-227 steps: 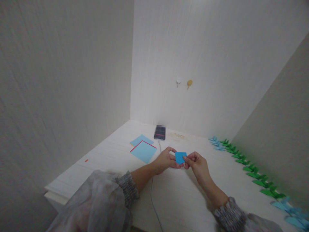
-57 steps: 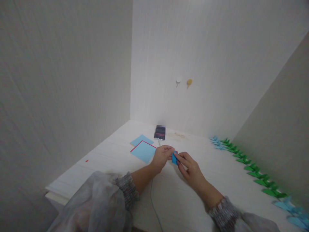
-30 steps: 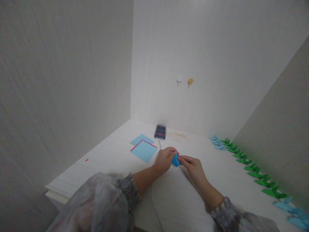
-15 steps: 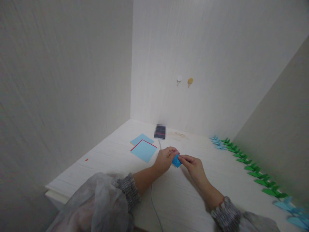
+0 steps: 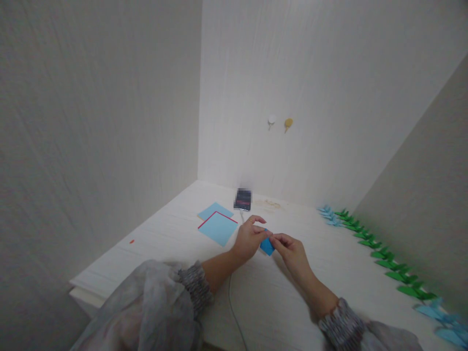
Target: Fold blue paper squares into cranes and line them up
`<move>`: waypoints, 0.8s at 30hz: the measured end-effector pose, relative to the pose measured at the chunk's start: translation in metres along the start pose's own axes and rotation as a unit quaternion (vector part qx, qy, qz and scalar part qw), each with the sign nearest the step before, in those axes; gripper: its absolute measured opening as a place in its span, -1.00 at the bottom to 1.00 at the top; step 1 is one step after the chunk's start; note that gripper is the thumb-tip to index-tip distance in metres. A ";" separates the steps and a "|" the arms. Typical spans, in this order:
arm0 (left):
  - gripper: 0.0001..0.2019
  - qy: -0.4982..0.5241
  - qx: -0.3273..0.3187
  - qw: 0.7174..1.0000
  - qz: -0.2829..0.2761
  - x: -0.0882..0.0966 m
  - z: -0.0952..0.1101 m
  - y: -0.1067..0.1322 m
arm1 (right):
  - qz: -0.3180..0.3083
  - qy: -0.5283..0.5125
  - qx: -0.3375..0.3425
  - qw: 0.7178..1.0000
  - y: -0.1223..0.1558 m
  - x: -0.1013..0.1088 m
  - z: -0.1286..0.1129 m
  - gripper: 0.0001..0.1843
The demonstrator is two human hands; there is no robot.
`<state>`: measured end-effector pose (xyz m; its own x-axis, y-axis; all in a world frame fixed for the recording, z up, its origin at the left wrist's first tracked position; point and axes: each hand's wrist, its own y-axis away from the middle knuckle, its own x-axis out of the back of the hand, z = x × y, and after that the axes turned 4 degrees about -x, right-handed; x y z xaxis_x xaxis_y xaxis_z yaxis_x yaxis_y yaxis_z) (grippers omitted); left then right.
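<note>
Between my two hands is a small piece of folded blue paper [image 5: 267, 246], its pointed lower end hanging below my fingertips. My left hand [image 5: 249, 239] pinches its upper left side between thumb and a finger, with the index finger lifted away. My right hand [image 5: 292, 251] is closed on its upper right edge, thumb and index finger pressed together. The fingers cover the top of the paper. Left of my left hand lie light blue paper squares [image 5: 218, 229], the front one with a red edge along its far sides.
A phone [image 5: 243, 200] stands at the back, with a white cable [image 5: 234, 312] running under my left arm. Folded green paper figures [image 5: 383, 255] and light blue ones [image 5: 437, 310] line the right side. Two hooks, one yellow [image 5: 288, 122], hang on the wall. An orange scrap [image 5: 132, 242] lies left.
My left index finger has lifted off the blue paper. The paper has tilted slightly and sits a little lower in my fingers. My right hand has barely moved.
</note>
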<state>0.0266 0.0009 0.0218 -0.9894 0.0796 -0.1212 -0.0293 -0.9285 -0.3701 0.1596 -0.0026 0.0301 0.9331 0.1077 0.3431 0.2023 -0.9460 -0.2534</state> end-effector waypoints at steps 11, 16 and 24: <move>-0.62 0.100 0.061 0.992 0.049 0.000 0.008 -0.001 | -0.071 -0.009 -0.012 0.997 -0.001 0.004 -0.003 -0.71; -0.64 0.109 0.058 0.991 0.047 0.001 0.006 -0.002 | -0.105 -0.046 -0.037 0.993 -0.001 0.005 -0.007 -0.70; -0.66 0.024 0.012 0.999 0.017 0.003 0.002 -0.001 | -0.114 -0.081 -0.066 0.988 -0.003 -0.001 0.014 -0.68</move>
<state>0.0236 0.0018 0.0234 -0.9820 0.0651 -0.1774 -0.0004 -0.9395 -0.3425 0.1623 0.0041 0.0172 0.9051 0.3603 0.2258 0.3825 -0.9219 -0.0622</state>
